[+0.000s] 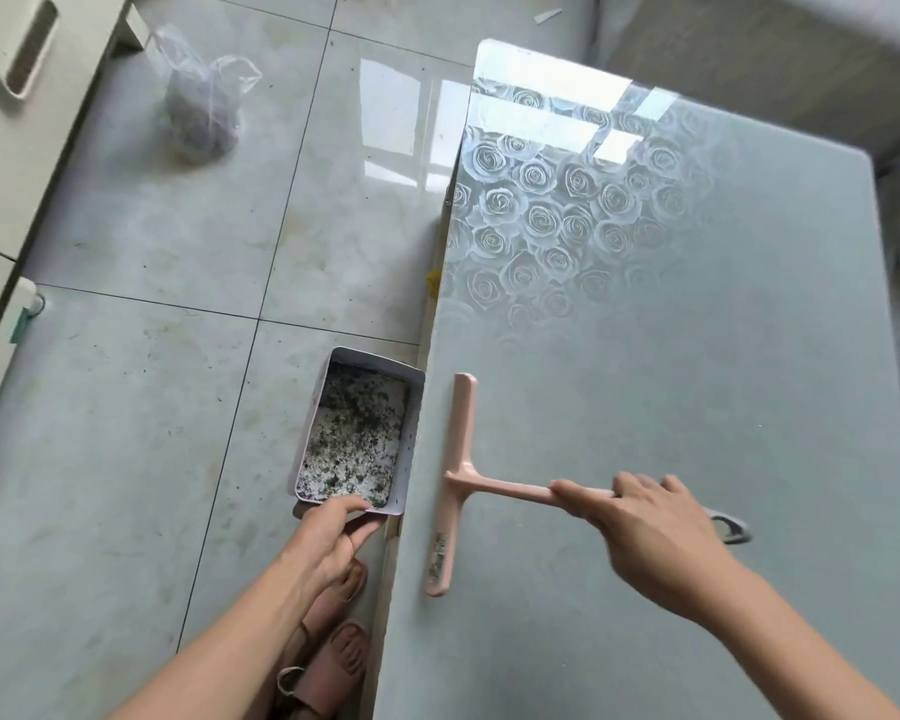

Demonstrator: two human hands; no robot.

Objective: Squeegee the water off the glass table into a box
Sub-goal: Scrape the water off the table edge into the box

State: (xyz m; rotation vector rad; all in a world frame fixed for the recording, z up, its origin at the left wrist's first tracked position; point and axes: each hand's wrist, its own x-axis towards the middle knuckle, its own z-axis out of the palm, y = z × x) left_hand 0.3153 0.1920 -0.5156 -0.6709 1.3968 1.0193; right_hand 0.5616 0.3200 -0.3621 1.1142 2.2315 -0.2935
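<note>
Head view: her right hand (650, 532) curls round the pink squeegee (461, 483) on the frosted glass table (697, 356) near its left edge, while the left hand (333, 532) grips the speckled box (357, 433) just beside that edge.

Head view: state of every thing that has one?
Pink plastic squeegee: blade on table near its left edge, handle gripped.
Pale rectangular box: open, speckled dark debris inside, held beside table's left edge.
Frosted rose-patterned glass table: water not discernible on it.
Left hand: grips box's near end.
Right hand: grips squeegee handle.
Clear plastic bag: on floor, slumped, dark contents.
</note>
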